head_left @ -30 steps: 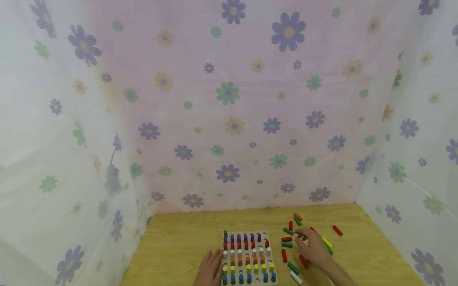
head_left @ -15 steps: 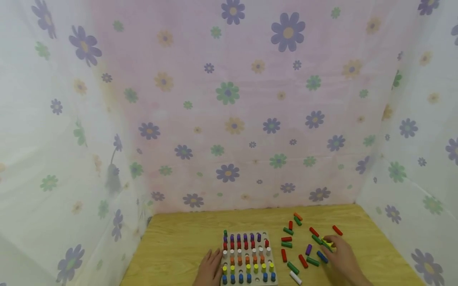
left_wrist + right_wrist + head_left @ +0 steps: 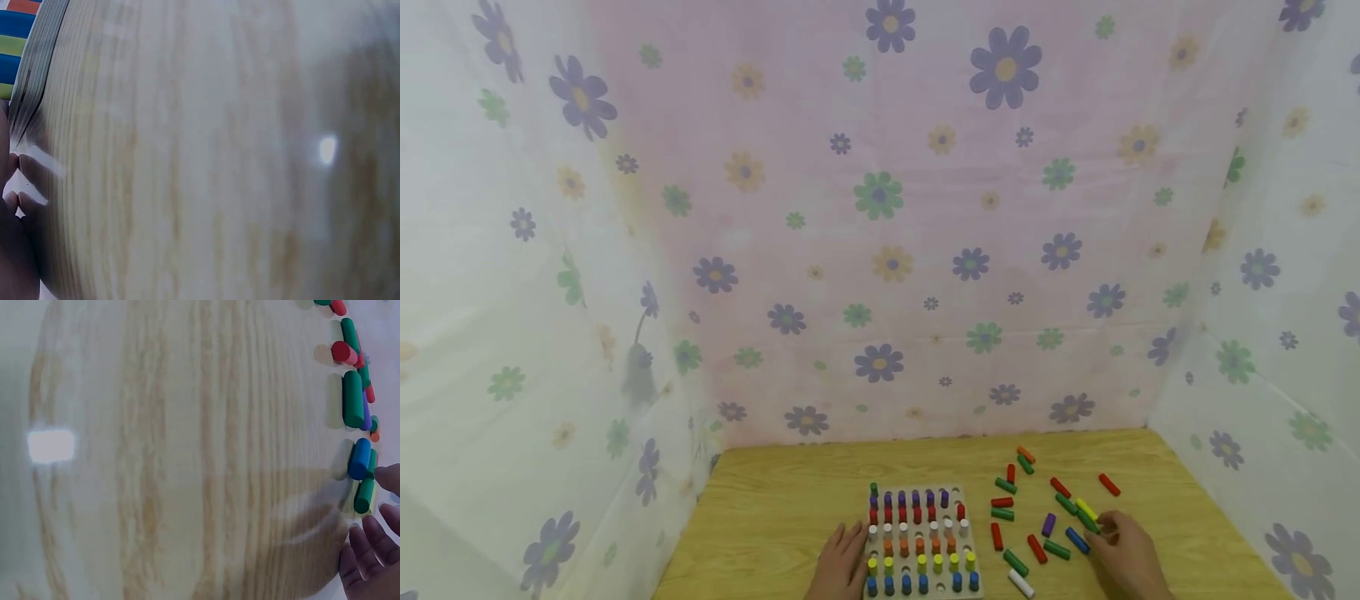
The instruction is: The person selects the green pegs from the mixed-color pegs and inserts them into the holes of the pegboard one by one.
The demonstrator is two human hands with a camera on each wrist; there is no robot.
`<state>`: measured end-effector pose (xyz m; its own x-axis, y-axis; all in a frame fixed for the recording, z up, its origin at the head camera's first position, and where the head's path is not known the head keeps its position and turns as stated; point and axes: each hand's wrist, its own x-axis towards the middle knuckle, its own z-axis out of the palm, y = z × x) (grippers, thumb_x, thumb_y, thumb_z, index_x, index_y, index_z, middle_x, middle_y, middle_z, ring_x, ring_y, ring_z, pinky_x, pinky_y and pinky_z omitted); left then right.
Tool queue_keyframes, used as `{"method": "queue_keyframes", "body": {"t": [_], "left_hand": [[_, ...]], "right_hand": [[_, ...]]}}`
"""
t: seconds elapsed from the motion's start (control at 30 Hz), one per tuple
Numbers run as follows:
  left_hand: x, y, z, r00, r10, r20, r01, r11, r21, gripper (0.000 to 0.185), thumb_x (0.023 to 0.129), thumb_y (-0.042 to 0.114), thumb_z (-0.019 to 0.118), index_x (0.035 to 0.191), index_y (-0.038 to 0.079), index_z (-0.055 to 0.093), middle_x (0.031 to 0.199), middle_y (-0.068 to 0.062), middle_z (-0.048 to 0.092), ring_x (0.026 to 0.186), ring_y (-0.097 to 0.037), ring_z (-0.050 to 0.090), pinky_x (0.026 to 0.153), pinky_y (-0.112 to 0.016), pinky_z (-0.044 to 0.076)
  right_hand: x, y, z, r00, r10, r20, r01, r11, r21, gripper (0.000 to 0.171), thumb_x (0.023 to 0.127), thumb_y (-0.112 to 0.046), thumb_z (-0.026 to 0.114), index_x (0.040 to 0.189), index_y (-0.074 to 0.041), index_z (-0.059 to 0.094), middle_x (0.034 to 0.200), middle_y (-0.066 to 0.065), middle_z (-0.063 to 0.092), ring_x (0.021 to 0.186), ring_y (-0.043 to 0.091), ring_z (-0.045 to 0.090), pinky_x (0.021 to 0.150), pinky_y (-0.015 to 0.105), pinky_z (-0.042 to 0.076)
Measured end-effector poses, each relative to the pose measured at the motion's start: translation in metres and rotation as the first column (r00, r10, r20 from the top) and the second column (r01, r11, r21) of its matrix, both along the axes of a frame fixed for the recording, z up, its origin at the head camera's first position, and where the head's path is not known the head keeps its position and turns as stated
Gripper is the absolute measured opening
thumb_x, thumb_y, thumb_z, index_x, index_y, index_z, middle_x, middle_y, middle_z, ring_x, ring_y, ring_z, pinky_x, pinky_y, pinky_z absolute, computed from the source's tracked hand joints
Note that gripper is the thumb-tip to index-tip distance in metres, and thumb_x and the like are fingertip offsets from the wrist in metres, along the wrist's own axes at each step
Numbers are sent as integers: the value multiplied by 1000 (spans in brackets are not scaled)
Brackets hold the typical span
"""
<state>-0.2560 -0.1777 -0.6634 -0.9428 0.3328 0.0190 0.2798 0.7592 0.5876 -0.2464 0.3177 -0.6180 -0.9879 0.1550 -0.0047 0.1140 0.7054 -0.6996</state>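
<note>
A light pegboard (image 3: pixel 912 540) stands on the table, with rows of purple, red, white, orange, yellow and blue pegs and one green peg in its far left corner. My left hand (image 3: pixel 840 560) lies flat along the board's left side, fingers extended. Right of the board, my right hand (image 3: pixel 1123 550) hovers low at the near end of a loose green peg (image 3: pixel 1087 522). A blue peg (image 3: pixel 1077 540) and a yellow peg (image 3: pixel 1086 509) lie close to that one. In the right wrist view, thumb and fingers (image 3: pixel 376 540) are bent and spread apart, with nothing between them.
Several loose pegs lie scattered on the wooden table (image 3: pixel 775 500) right of the board, among them a purple peg (image 3: pixel 1048 524), a white peg (image 3: pixel 1020 582) and a far red peg (image 3: pixel 1108 484). Flowered curtains (image 3: pixel 925 250) enclose the table at back and sides.
My right hand has moved right from over the loose pegs, uncovering purple, blue and green ones, then drawn slightly back from the yellow peg. The left hand stays in place.
</note>
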Motion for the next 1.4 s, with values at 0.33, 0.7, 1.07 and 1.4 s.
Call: {"method": "queue_keyframes", "body": {"t": [0.33, 0.7, 1.07, 1.4], "left_hand": [[1, -1, -2, 999, -6, -42, 5, 1000, -15, 56, 107, 37, 48, 149, 0, 50, 149, -25, 51, 141, -55, 37, 113, -72, 31], [1, 1, 1, 1000, 7, -25, -8, 1000, -11, 56, 108, 38, 47, 150, 1, 51, 149, -24, 51, 141, -55, 37, 114, -70, 31], [2, 1, 4, 1000, 17, -14, -17, 1000, -16, 56, 108, 38, 47, 150, 1, 51, 150, -24, 51, 142, -54, 36, 115, -70, 30], [4, -1, 0, 998, 0, -69, -2, 1000, -28, 55, 107, 38, 48, 149, 2, 51, 148, -24, 53, 140, -54, 39, 112, -71, 33]], "right_hand": [[-4, 3, -5, 998, -29, 54, 30, 999, -11, 49, 93, -27, 74, 111, 15, 58, 95, 17, 64, 84, 24, 63, 70, 41, 57], [-10, 4, -5, 994, -26, 104, 21, 998, 52, 43, 93, -28, 73, 104, 12, 66, 91, 9, 69, 83, 24, 65, 74, 46, 58], [-12, 2, -6, 995, -29, 98, 20, 996, 87, 37, 94, -28, 72, 100, 8, 68, 86, 5, 68, 79, 20, 64, 68, 43, 56], [-10, 4, -5, 995, 2, 103, -9, 998, 64, 32, 98, -25, 68, 100, 7, 68, 90, 7, 67, 82, 20, 63, 71, 43, 57]]}}
